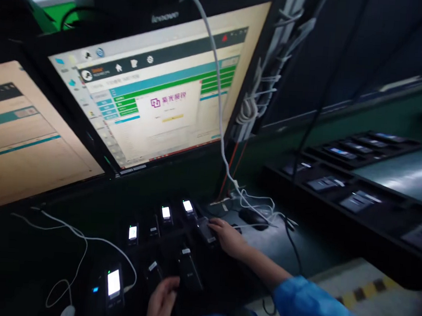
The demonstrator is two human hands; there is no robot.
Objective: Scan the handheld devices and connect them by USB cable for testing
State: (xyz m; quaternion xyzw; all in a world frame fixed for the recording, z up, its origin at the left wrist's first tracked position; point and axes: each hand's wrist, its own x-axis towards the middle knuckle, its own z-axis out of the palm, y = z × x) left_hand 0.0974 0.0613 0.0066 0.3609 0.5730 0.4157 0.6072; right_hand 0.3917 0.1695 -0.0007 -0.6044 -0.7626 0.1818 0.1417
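My right hand (229,237) reaches forward over the dark tray, its fingers closed at the right edge of a dark phone (205,229) in the back row. Lower down, my left hand (163,303) has its fingers curled, close to a dark phone with a white label (190,271); what they hold, if anything, is hidden. Just beyond that hand lies another labelled dark phone (154,271). A phone with a bright white screen (114,283) stands at the left, a white cable at its side. Several small handsets, some with lit screens (165,213), fill the back row.
Behind the tray, a monitor (171,112) shows a window with green rows; a second monitor (28,135) stands left. A white cable (217,67) hangs across the screen towards a black mouse (253,218). More phones lie in dark trays (338,193) at the right.
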